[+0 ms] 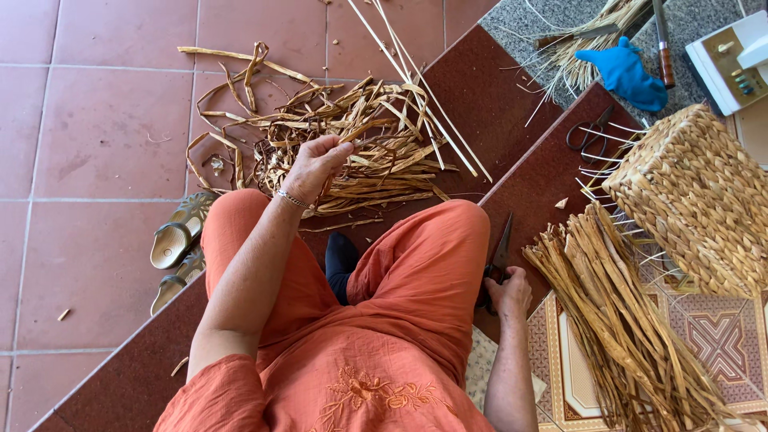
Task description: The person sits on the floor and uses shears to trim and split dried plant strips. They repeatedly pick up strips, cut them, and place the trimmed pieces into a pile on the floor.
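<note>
A seated person in orange faces a floor where the heap of scraps (352, 144) lies ahead of the knees, within reach. The woven basket (700, 200) and the bundle of strips (632, 320) sit at the right, close beside the right hand, probably kept there as stock. The left hand (316, 164) stretches forward over the heap, fingers pinched on a strip. The right hand (508, 292) rests low by the thigh, closed round shears (498, 260), blades pointing away
</note>
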`<state>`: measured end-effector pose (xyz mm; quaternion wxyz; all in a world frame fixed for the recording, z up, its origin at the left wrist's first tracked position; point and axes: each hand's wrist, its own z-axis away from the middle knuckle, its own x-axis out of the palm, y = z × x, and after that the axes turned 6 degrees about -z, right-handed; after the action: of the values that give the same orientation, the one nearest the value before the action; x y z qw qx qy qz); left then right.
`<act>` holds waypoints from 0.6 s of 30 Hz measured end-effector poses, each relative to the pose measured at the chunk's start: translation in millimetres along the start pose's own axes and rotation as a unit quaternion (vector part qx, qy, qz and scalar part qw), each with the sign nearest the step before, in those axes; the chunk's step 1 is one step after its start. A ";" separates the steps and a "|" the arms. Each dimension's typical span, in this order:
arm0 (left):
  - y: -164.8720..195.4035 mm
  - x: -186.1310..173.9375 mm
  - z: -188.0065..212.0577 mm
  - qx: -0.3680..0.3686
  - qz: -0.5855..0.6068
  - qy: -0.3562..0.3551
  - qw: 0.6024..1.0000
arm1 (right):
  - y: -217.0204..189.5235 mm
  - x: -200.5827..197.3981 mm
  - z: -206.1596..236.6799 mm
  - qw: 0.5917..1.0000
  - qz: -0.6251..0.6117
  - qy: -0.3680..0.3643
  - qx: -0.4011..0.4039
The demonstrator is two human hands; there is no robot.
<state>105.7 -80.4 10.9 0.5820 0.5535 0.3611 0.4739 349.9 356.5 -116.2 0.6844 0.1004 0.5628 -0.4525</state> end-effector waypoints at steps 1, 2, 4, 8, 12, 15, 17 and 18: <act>-0.8 -0.4 0.9 0.000 0.020 -0.001 1.000 | -2.7 -3.1 -2.0 1.000 0.004 -0.015 0.025; -2.0 -0.9 1.8 0.001 0.040 -0.001 0.999 | -4.2 -5.6 -1.8 1.000 -0.007 -0.002 0.031; -3.6 -2.6 2.6 0.001 0.069 -0.001 0.998 | -5.6 -9.1 0.5 0.999 -0.027 0.018 0.039; -4.3 -6.4 4.7 0.010 0.107 -0.006 0.994 | -1.5 -10.7 5.8 0.989 -0.106 0.026 0.101; -4.1 -5.6 4.0 -0.009 0.119 0.015 0.993 | 2.7 -5.2 10.1 0.990 -0.096 0.042 0.089; -7.3 -5.2 3.6 0.013 0.051 0.027 0.998 | 4.7 -5.3 10.8 0.996 -0.023 0.059 0.060; -11.3 -6.3 2.6 0.010 0.047 0.035 0.998 | 9.0 -5.4 13.3 0.997 0.005 0.075 0.034; -13.6 -7.1 0.7 0.009 0.046 0.039 0.998 | 11.9 -5.5 13.8 0.996 -0.003 0.085 0.023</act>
<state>106.3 -86.6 -3.2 0.5401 0.5558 0.3620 0.5180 368.3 357.1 -111.1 0.6304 0.1526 0.6086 -0.4570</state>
